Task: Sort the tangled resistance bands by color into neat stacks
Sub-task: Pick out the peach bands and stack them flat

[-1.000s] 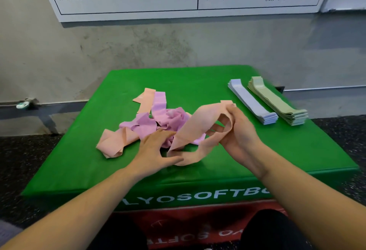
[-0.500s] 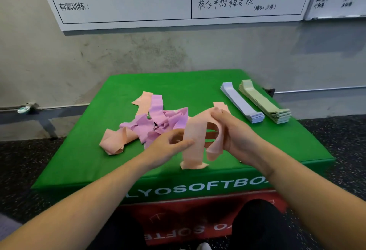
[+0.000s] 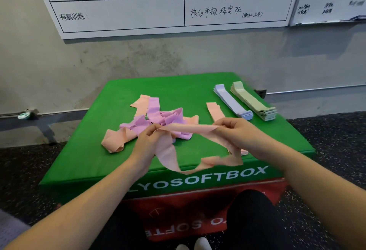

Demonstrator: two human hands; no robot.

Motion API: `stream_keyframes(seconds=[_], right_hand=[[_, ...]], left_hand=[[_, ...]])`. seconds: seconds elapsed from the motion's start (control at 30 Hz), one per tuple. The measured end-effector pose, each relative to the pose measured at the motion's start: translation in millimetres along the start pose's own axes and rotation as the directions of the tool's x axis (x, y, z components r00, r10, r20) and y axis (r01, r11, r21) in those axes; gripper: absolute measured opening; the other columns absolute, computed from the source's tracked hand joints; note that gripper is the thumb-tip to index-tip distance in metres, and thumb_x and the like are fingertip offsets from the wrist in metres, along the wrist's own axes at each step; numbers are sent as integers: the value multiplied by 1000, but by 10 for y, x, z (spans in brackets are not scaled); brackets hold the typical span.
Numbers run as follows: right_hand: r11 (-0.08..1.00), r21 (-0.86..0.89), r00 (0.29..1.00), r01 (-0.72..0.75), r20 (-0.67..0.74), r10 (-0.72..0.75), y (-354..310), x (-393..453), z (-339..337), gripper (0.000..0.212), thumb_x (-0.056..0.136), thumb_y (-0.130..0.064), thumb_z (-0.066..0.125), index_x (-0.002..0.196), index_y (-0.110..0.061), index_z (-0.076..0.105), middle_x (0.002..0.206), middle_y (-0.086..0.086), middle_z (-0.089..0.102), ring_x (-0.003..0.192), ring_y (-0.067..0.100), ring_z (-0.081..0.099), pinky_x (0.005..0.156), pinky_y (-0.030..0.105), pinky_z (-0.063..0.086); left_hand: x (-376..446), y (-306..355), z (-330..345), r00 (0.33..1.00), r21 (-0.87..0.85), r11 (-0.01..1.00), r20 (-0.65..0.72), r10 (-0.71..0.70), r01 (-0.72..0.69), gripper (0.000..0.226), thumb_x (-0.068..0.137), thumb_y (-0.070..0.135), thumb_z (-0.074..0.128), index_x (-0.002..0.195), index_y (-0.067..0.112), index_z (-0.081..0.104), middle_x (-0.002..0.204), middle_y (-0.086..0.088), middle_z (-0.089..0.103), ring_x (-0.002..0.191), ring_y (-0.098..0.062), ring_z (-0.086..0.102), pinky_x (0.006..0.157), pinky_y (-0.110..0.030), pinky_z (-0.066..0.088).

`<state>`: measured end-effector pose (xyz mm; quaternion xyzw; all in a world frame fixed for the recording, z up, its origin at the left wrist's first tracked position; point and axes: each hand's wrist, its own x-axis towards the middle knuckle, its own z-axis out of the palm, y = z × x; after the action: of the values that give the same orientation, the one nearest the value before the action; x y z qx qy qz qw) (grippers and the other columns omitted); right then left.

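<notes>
Both hands, left hand (image 3: 150,140) and right hand (image 3: 237,132), are clamped on a peach band (image 3: 190,128) stretched above the green foam plyo box (image 3: 126,160) | whiteboard (image 3: 158,5) is mounted on grey concrete wall (image 3: 99,61) | dark speckled floor (image 3: 25,168) is seen below

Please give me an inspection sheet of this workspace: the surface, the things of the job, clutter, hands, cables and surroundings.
Surface: green soft box top, on a red box.
Job's things: peach band stretched between both hands; tangled pile of purple and peach bands; lavender stack and sage stack, side by side; flat peach band.
Clutter: nothing seen.
Hands: left hand and right hand each have a grip on the peach band.
Cables: nothing seen.
Surroundings: whiteboard on a concrete wall; dark floor.
</notes>
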<state>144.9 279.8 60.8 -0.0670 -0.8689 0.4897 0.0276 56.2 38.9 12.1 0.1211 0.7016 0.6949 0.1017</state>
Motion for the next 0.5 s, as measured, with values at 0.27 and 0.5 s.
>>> stream_keyframes(seconds=[0.27, 0.5], right_hand=[[977, -192, 993, -90, 54, 102, 35, -150, -221, 53, 89, -61, 59, 66, -13, 57, 56, 0, 49, 52, 13, 41, 60, 26, 33], [893, 408, 951, -191, 302, 66, 58, -236, -384, 33, 87, -31, 63, 100, -1, 67, 82, 13, 52, 70, 24, 49, 67, 28, 48]], left_hand=[[-88, 90, -249, 927, 33, 991, 350, -133, 129, 74, 50, 54, 92, 100, 4, 72, 88, -10, 70, 83, -19, 64, 81, -28, 51], [-154, -46, -219, 948, -245, 936, 253, -190, 253, 35, 92, 47, 61, 74, 20, 75, 54, 1, 37, 52, -13, 32, 60, -26, 34]])
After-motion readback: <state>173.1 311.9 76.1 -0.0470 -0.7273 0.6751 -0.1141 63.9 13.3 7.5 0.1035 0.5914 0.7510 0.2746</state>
